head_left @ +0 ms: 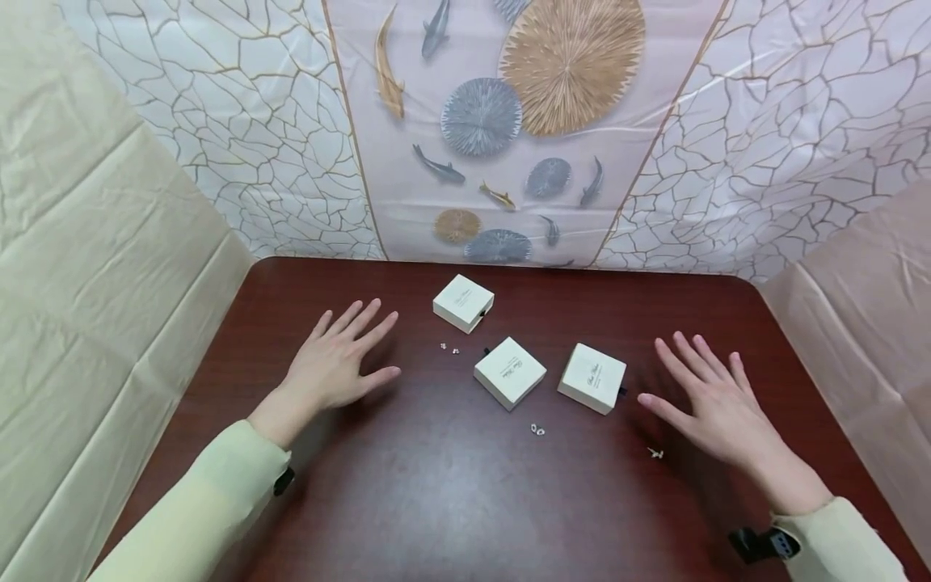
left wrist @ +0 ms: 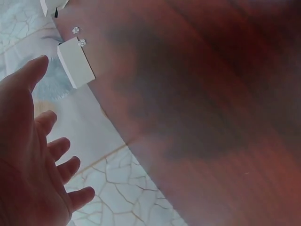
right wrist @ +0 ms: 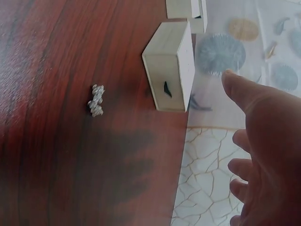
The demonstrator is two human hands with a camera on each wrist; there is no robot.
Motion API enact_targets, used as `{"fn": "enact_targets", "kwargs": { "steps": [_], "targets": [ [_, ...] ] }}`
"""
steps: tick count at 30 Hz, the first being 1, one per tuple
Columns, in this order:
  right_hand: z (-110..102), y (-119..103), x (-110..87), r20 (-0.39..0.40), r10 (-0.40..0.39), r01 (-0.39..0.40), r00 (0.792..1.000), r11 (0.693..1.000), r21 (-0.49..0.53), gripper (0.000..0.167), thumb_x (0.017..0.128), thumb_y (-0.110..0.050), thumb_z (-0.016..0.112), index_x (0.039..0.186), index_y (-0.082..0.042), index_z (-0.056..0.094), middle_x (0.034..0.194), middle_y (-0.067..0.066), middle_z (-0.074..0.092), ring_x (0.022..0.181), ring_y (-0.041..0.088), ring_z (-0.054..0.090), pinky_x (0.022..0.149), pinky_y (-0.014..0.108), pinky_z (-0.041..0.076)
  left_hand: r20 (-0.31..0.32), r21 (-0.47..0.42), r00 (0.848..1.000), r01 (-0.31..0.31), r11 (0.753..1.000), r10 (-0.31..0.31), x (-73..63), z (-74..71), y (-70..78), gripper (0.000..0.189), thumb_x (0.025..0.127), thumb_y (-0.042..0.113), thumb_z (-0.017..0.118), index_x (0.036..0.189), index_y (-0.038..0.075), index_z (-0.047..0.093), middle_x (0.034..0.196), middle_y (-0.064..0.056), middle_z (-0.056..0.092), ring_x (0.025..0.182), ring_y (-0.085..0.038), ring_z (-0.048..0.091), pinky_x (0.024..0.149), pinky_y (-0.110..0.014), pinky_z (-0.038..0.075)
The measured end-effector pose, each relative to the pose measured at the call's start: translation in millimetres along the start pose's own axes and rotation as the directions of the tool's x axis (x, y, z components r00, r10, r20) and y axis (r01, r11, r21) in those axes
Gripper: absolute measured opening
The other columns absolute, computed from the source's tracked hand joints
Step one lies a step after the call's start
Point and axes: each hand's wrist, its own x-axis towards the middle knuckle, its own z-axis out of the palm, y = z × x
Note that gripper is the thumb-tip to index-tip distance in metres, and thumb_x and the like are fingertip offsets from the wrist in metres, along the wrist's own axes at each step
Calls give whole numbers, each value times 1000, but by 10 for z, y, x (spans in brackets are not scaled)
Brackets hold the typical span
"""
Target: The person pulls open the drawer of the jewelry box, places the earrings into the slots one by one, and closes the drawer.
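Note:
My left hand (head_left: 330, 360) hovers over the left of the table with fingers spread, holding nothing. Nearest to it are a small white box (head_left: 463, 301) at the back and a pair of tiny sparkling stud earrings (left wrist: 79, 36). A second white box (head_left: 510, 372) lies at the centre, with two small ring-like earrings (head_left: 537, 430) in front of it. Over on the right, my right hand (head_left: 716, 408) also hovers with spread fingers and an empty palm. Beside it sit a third white box (right wrist: 167, 70), its black pull tab showing, and a pair of glittering earrings (right wrist: 96, 100).
The dark red-brown wooden table (head_left: 436, 501) has rounded back corners. A patterned cloth (head_left: 480, 218) with fish and round motifs hangs behind it. Cream padded panels (head_left: 94, 242) stand at the left and right sides.

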Motion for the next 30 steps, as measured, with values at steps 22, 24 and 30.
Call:
{"fn": "enact_targets", "kwargs": {
  "steps": [22,24,30],
  "targets": [
    [-131,-430,126,113,-144,143,983,990,17,81,99,-52,73,164,-14,45,169,18,40,158,42,31,130,65,7,104,71,979,-181,981,173,634,-84,168,81,102,62,62,169,25,36,178,-6,24,163,-32,23,131,-59,15],
    [-150,-472,127,132,-159,158,978,987,18,80,99,-52,73,163,-13,47,169,17,40,158,42,33,130,65,10,114,83,975,-203,976,193,696,-76,191,80,103,61,61,169,25,36,177,-6,25,163,-31,23,132,-59,15],
    [-194,-583,114,142,-221,221,965,975,11,77,96,-50,77,158,-11,54,163,19,48,152,44,42,128,65,18,124,112,961,-262,959,248,863,-48,261,77,104,60,59,169,26,36,177,-8,27,164,-29,23,131,-58,18]
  ]
}}
